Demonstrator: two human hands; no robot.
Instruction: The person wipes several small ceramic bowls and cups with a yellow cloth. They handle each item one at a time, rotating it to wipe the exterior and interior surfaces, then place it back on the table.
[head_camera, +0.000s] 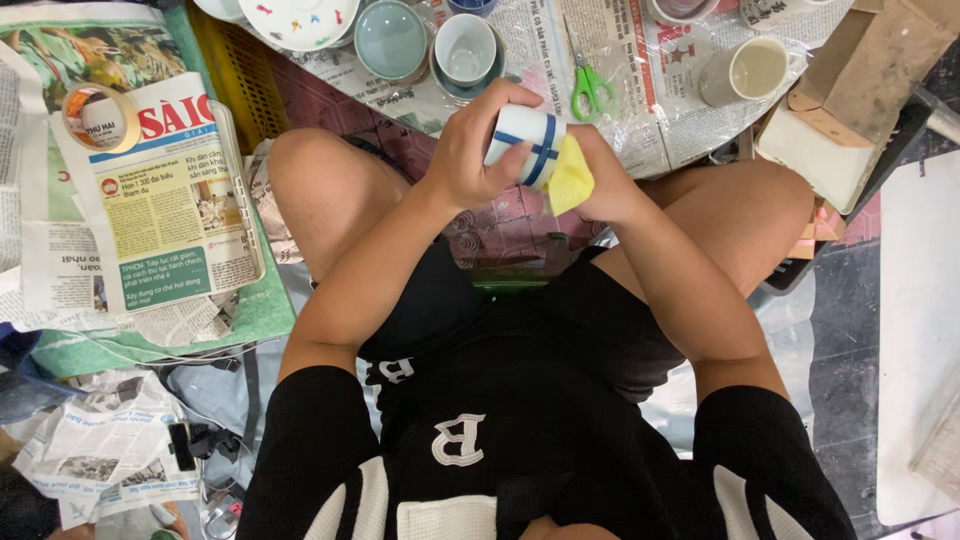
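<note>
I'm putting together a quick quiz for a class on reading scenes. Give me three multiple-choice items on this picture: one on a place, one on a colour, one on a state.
1. Where do the scissors lie?
A. on the newspaper-covered surface beyond the hands
B. on the person's lap
C. inside the cardboard box

2. What colour is the cloth pressed to the cup?
A. red
B. yellow
C. black

3. How is the white cup with blue stripes placed?
A. standing upright among the dishes
B. lying on the floor
C. held up off the surface between both hands

Answers:
1. A, the green-handled scissors rest on newspaper near the tan mug.
2. B, the cloth in the right hand is yellow.
3. C, the left hand grips the cup while the right hand presses the cloth against it.
</note>
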